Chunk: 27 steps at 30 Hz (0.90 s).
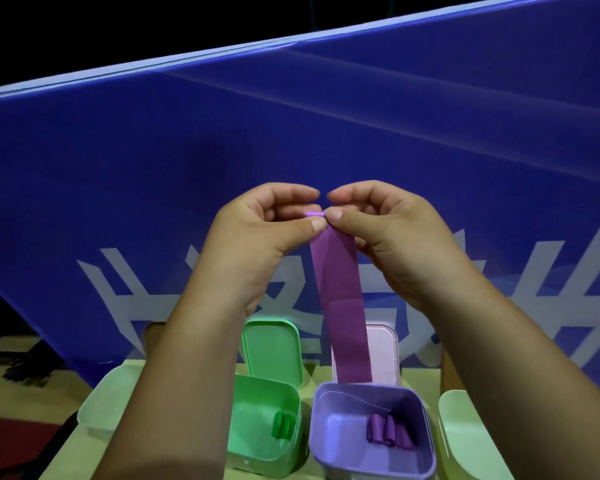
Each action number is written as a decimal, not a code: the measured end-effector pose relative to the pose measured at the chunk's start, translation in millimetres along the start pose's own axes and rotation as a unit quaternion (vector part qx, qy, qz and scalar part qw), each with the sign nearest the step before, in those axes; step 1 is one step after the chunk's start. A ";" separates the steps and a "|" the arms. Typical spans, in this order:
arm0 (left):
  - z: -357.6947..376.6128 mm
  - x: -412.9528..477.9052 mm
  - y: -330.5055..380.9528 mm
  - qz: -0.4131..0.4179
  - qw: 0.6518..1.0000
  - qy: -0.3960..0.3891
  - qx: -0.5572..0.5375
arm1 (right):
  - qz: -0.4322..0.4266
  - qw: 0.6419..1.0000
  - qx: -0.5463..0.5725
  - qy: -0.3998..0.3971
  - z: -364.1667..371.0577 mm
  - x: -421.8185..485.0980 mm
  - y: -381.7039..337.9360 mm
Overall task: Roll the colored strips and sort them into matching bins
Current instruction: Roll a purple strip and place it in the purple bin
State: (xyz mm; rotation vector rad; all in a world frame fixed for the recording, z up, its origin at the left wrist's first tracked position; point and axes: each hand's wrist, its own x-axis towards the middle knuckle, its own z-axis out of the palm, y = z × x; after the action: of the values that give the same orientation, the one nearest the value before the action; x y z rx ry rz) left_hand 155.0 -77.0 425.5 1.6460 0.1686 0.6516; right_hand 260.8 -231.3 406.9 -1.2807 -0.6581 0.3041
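Blue lettered backdrop fills mid-frame; left hand (257, 233) and right hand (385, 233) both pinch the long purple paper strip's (342, 306) rolled top, center frame.

A broad blue banner (291, 133) with large white characters (125, 299) (only partly in view) stands behind the pale wooden table (80, 459) and fills most of the view, with darkness above it and, at the lower left, red floor (11, 445) and dark clutter (25, 370).
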 end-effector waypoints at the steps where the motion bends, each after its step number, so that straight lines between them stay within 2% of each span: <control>1: 0.2 -0.2 -1.5 -0.002 1.000 -0.001 -0.004 | -0.004 1.000 -0.008 0.000 -0.6 -0.4 -0.5; 8: 3.9 -4.1 -12.3 -0.027 0.998 -0.006 -0.050 | -0.029 0.998 -0.058 -0.001 -4.4 -4.7 -0.9; 16: 4.4 -2.1 -13.7 0.008 1.000 0.008 -0.004 | -0.011 1.000 -0.017 -0.016 -8.2 -5.9 5.0; 27: 4.2 -4.1 -15.7 0.029 0.999 -0.003 0.029 | -0.020 0.997 -0.076 -0.005 -10.2 -10.8 7.7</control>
State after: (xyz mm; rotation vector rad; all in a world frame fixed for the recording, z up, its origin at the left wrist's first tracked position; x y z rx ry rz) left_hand 157.6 -79.5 409.1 1.7132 0.1367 0.6920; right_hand 259.7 -243.1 395.1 -1.4091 -0.7253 0.2309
